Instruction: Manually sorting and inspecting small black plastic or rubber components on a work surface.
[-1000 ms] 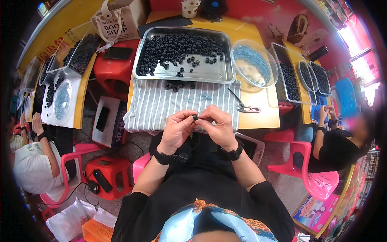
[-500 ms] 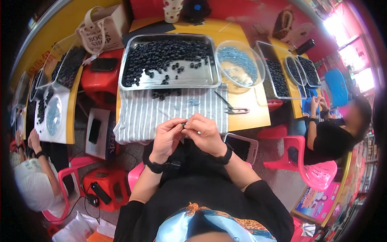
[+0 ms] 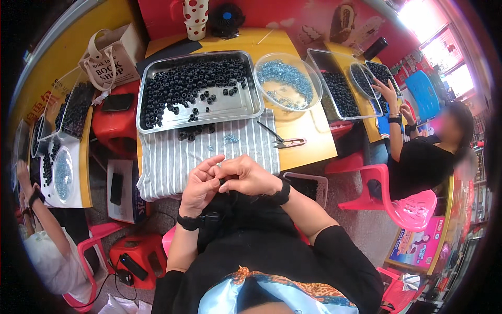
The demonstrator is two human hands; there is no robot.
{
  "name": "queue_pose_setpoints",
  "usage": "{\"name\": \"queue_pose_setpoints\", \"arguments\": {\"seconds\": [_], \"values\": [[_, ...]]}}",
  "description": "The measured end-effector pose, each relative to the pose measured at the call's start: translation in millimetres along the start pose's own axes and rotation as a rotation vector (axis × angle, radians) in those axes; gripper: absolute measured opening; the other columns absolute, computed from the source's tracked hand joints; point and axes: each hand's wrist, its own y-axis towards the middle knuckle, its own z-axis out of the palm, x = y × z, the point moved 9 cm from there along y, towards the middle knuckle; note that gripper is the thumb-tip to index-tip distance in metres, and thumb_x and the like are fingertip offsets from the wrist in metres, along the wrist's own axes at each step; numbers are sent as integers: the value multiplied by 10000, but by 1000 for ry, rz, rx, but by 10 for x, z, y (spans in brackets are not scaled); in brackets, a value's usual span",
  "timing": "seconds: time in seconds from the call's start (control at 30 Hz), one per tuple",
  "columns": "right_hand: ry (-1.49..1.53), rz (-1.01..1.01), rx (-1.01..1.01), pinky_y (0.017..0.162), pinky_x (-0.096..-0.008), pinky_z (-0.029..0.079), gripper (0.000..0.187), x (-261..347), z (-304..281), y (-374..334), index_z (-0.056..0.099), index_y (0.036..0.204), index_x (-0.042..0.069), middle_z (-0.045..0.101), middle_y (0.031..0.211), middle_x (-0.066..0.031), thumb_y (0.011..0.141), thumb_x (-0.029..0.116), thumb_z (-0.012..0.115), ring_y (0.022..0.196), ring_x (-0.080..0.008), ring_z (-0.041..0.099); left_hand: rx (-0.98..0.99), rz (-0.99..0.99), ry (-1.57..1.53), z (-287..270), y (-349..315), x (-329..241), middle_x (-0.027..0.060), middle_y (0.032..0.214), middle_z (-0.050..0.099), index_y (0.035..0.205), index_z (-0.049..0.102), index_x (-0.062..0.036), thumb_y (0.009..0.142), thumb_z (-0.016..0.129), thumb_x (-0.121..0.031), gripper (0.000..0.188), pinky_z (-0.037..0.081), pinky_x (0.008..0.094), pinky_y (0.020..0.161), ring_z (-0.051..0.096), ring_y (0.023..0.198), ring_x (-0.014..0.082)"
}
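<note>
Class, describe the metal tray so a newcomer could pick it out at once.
Find the central yellow table, with a striped cloth at its near edge. Farther back sits the metal tray. Unlike the round bowl beside it, it's rectangular and shiny, holding black beads.

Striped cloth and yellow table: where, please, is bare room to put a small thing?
Bare: left part of the striped cloth, between metal tray and left hand; the yellow table, between snips and clear bowl. Crowded: cloth's upper middle, with loose dark beads and blue beads.

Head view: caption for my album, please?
Left hand and right hand meet near a striped cloth and tray of dark beads.
</note>
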Motion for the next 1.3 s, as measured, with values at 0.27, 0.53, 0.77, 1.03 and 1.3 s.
{"name": "queue_pose_setpoints", "arguments": {"seconds": [0.27,0.53,0.77,1.03,1.3], "values": [[-177,-20,-198,559,-310,451,146,112,-151,-145,637,830,4,616,698,-126,719,21,730,615,-210,597,14,-70,25,24,-5,36,134,1084,642,1349,452,40,871,672,-52,534,530,274,817,643,948,188],[-613,80,-982,598,-281,494,289,702,-2490,-1065,644,1042,-14,652,780,-86,761,-7,712,647,-133,615,40,75,143,151,-23,-121,158,1071,635,1349,468,21,874,577,12,487,497,298,829,631,940,203],[-750,147,-827,720,-362,511,354,503,-2344,-875,637,1093,10,642,946,-164,748,42,707,777,-290,642,659,355,770,2017,-547,-1174,190,960,670,946,676,50,777,763,-152,277,502,372,712,650,837,307],[-797,-143,-399,711,-345,505,275,624,-942,-65,634,1028,11,605,971,-128,765,11,710,819,-270,622,1003,1004,397,2788,-892,-1504,279,1033,625,1356,446,-391,844,681,-55,655,445,349,530,630,659,286],[-775,-131,-310,673,-309,505,267,589,-768,67,638,1023,-5,604,967,-120,767,-16,714,777,-228,624,848,938,66,2727,-886,-1647,267,944,639,1261,502,-289,819,655,40,572,440,336,501,626,629,291]]}}
